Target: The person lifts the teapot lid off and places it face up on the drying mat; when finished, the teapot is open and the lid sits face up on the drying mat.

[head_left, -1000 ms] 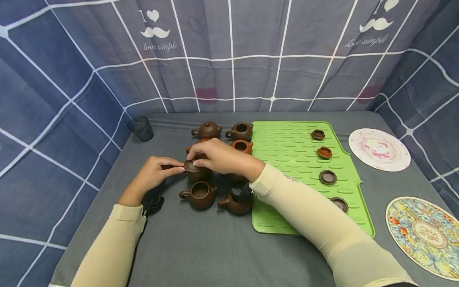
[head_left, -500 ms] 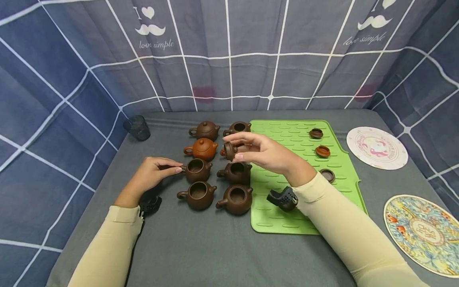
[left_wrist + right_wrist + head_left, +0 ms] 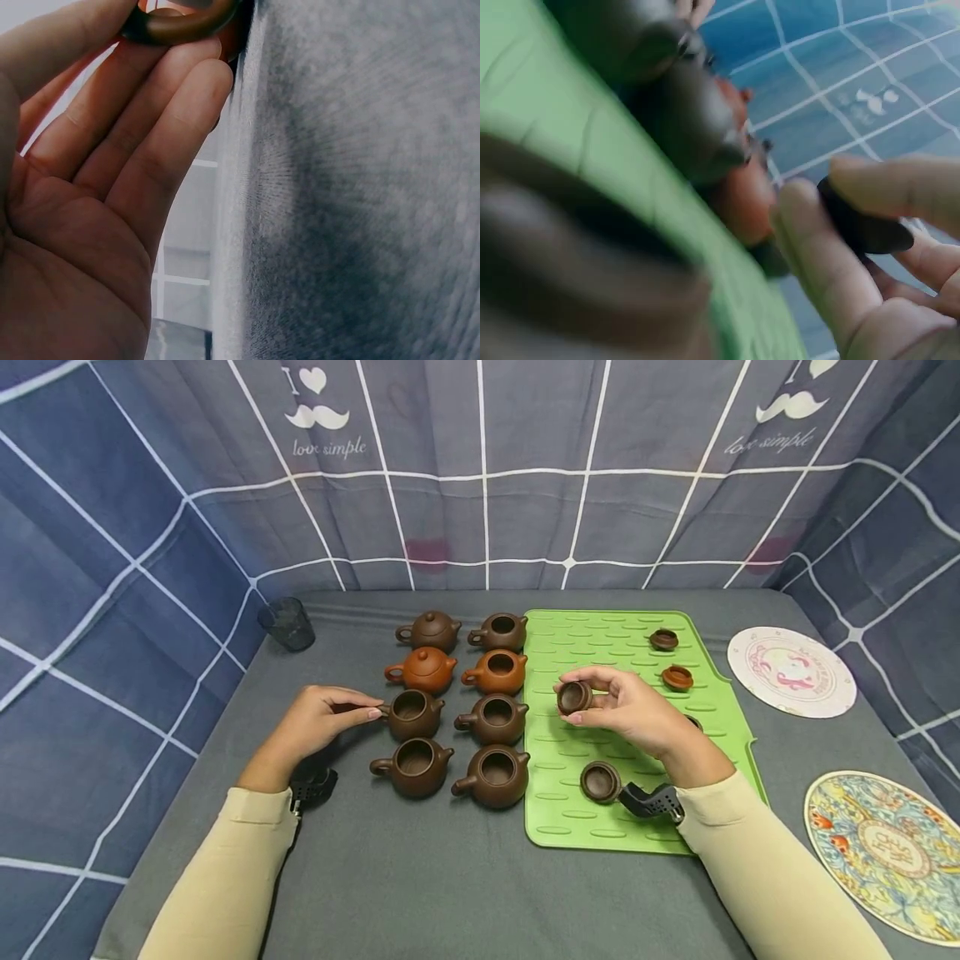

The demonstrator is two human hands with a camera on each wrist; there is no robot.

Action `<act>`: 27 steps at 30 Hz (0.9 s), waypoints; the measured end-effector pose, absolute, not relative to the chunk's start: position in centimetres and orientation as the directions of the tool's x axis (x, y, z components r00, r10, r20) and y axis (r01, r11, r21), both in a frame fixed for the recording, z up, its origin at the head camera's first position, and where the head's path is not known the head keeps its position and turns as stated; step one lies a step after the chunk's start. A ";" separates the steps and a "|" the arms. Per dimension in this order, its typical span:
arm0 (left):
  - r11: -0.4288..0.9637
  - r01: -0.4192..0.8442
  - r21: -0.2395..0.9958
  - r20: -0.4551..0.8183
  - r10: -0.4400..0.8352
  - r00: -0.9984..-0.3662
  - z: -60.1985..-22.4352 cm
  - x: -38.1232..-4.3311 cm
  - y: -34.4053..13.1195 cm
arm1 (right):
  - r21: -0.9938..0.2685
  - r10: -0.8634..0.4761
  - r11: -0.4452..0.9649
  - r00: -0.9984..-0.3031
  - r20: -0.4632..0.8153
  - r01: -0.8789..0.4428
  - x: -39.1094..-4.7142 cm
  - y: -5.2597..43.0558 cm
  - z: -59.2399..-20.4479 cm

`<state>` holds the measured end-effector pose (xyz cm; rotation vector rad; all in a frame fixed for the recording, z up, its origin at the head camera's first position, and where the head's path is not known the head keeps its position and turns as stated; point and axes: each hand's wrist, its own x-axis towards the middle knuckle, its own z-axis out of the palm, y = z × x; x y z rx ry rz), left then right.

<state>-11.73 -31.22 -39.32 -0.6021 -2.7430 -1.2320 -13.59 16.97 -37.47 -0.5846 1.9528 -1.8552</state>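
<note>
My left hand [image 3: 318,727] pinches the handle [image 3: 187,28] of a brown teapot [image 3: 412,717] that stands lidless on the grey table. Over the green mat my right hand [image 3: 637,710] holds a small brown teapot lid [image 3: 574,697] between thumb and fingers, its hollow underside showing in the head view. The right wrist view shows the same dark lid [image 3: 859,221] pinched at its edge. Below that hand another brown lid [image 3: 601,782] lies hollow side up on the mat. Beside the held teapot stands a second open brown teapot [image 3: 492,720].
Several more teapots stand in two columns, among them a lidded orange one [image 3: 422,671]. Further lids, one orange [image 3: 677,677], lie along the right of the green mat [image 3: 555,822]. A dark glass [image 3: 288,625] stands back left; two round placemats [image 3: 792,672] lie at right.
My right hand has lifted the lid off the left-held teapot and carried it right over the green mat, turning its underside into view. My left hand stays at the handle.
</note>
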 end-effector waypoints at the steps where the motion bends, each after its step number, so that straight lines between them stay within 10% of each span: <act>1: 0.601 0.381 0.702 0.224 0.322 -0.920 -39.3 -11.8 -31.2 | -0.996 -0.531 0.076 -0.848 -0.004 -0.043 -13.6 17.3 -37.7; 27: 0.605 0.377 0.702 0.222 0.317 -0.922 -39.4 -11.7 -31.2 | -0.791 -0.460 0.530 -0.887 0.034 -0.306 -12.2 19.1 -39.8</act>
